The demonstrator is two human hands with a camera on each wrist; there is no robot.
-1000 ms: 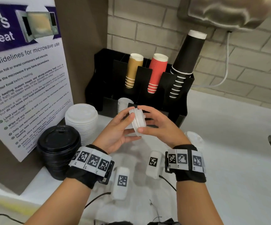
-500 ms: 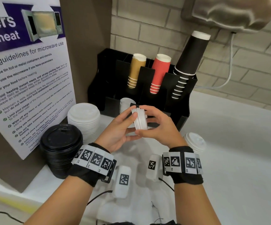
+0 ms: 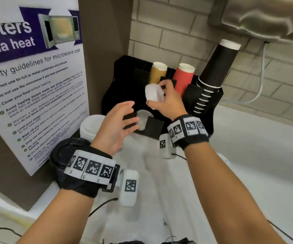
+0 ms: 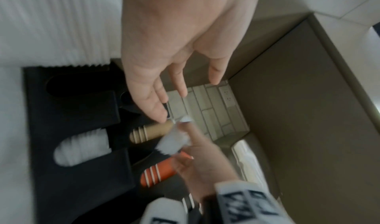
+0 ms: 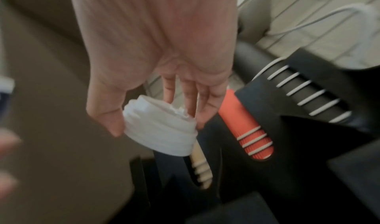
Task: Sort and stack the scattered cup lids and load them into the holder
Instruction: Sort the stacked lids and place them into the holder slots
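My right hand [image 3: 166, 97] grips a short stack of small white lids [image 3: 153, 94] [image 5: 162, 130] between thumb and fingers, raised over the black holder [image 3: 123, 71] in front of the tan cups [image 3: 158, 73]. Lower down, a holder slot shows white lids [image 3: 142, 118] [image 4: 82, 148] inside. My left hand [image 3: 119, 122] [image 4: 176, 84] hovers open and empty just in front of that slot, fingers spread. On the counter to the left stand a stack of larger white lids [image 3: 91, 125] and a stack of black lids [image 3: 63, 155].
The holder also carries red cups [image 3: 184, 76] and tall black cups [image 3: 214, 71]. A poster board [image 3: 33, 81] walls off the left side. A brick wall with a white cable [image 3: 260, 81] lies behind. White counter [image 3: 247, 164] stretches to the right.
The left hand has let go of the small lid stack and opened. The right hand alone has carried the stack up and back over the holder.
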